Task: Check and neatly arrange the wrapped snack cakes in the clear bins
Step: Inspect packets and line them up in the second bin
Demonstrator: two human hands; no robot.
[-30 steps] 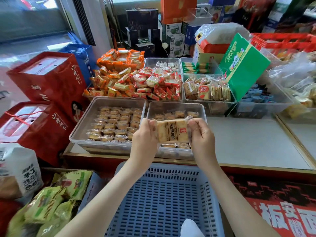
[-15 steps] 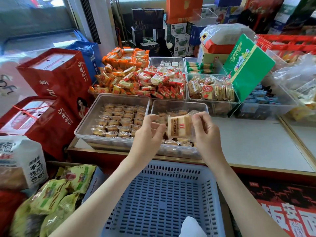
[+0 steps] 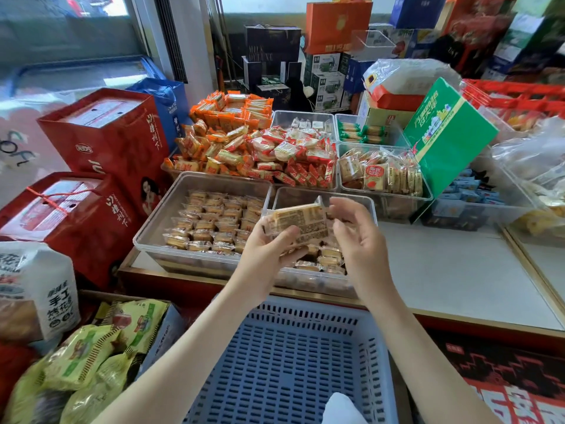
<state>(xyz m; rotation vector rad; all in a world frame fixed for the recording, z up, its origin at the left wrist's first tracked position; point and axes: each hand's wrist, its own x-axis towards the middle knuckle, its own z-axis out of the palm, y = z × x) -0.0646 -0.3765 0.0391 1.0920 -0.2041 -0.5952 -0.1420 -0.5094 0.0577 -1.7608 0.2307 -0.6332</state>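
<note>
Progress: the left clear bin (image 3: 159,237) holds wrapped cakes (image 3: 214,221) in even rows and looks finished. The right clear bin (image 3: 371,206) has only a partial layer (image 3: 324,261) along its near side, so most of its filling is judged outstanding.

Item under check: one wrapped snack cake (image 3: 301,221), held above the right bin with its printed back face up. The left hand (image 3: 269,249) grips it, thumb on top and fingers curled beneath. The right hand (image 3: 360,240) is just beside its right end, fingers spread and loosely bent, holding nothing; contact cannot be confirmed.

Change: a second ago both hands pinched the cake by its ends, front label showing. It has since been turned over and passed to the left hand.
</note>
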